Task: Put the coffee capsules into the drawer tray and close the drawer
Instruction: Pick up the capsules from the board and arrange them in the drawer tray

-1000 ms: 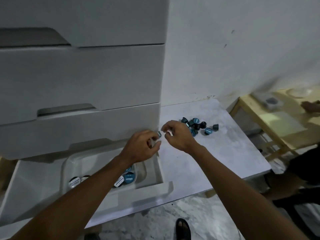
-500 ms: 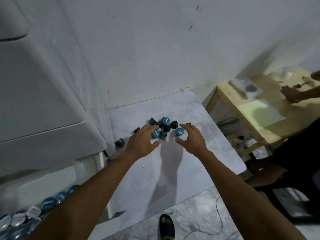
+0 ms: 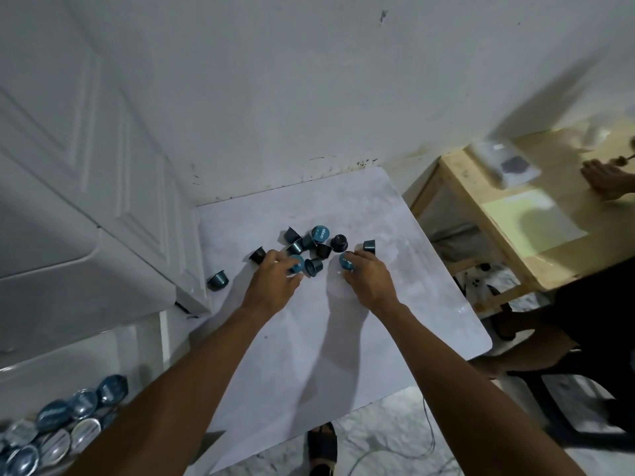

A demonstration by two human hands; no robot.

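Teal foil-lidded coffee capsules (image 3: 311, 247) lie scattered on the pale surface (image 3: 309, 324), tipped every way; left hand (image 3: 275, 286) pinches one (image 3: 296, 263), lid facing up, right hand (image 3: 366, 281) seemingly another (image 3: 345, 261), likely bound for the drawer tray (image 3: 51, 420) lower left, already part-filled

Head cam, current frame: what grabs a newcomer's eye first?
The cluster of dark and teal coffee capsules in the middle of the pale table, with the left hand and right hand each closing on a teal-lidded one at its near edge. Next, the packed capsules in the drawer tray at bottom left. One stray capsule lies apart, by the white cabinet.
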